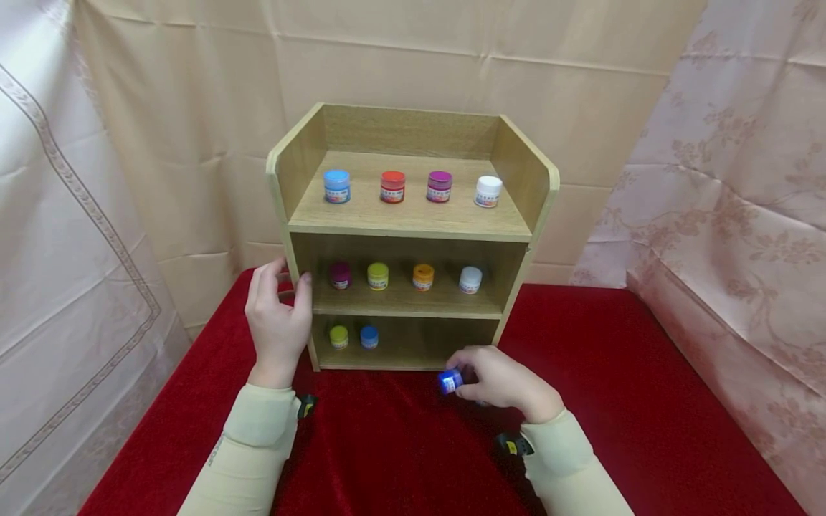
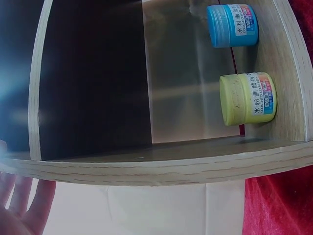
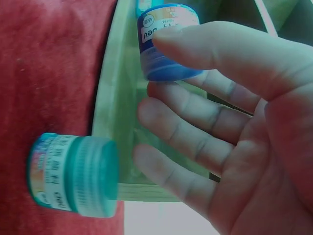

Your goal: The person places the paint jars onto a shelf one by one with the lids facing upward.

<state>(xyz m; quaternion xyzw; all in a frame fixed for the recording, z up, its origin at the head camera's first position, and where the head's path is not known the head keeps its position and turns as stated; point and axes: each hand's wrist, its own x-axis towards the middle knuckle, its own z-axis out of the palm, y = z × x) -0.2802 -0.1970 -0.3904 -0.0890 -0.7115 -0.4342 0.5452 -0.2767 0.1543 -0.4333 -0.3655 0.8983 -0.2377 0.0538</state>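
My right hand (image 1: 506, 380) pinches a dark blue paint jar (image 1: 449, 381) between thumb and fingers, just in front of the lowest shelf's right end. In the right wrist view this jar (image 3: 166, 71) is tilted, its label partly under the thumb. A teal paint jar (image 3: 73, 176) is on the red cloth below that hand, almost hidden in the head view. My left hand (image 1: 280, 315) holds the left side panel of the wooden shelf unit (image 1: 406, 233), thumb at the front edge and fingers outside. On the bottom shelf stand a yellow-green jar (image 1: 338, 337) and a blue jar (image 1: 369, 337).
The middle shelf bears a purple jar (image 1: 340, 275), a yellow-green one, an orange jar (image 1: 423, 277) and a white jar (image 1: 470, 279). Above are light blue, red (image 1: 392, 187), purple and white jars. Red cloth (image 1: 387, 444) covers the table; curtains (image 1: 413, 50) hang behind.
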